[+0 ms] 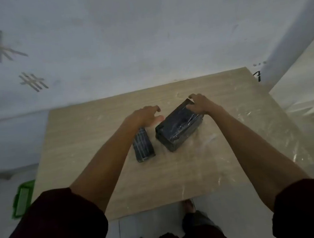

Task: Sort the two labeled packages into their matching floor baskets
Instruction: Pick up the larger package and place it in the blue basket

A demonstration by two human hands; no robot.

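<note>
On table (101, 143), right hand (201, 104) is gripping far end of big wrapped package (179, 130); left hand (145, 116), fingers spread, is hovering beside it w/ nothing held. Small package (143, 145) is lying nearby. Should close both hands before lifting; label unreadable.

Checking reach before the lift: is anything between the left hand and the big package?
Nothing visible. The left hand hovers open just left of the big package; the small package lies nearer, under the forearm. The right hand already rests on it.
</note>
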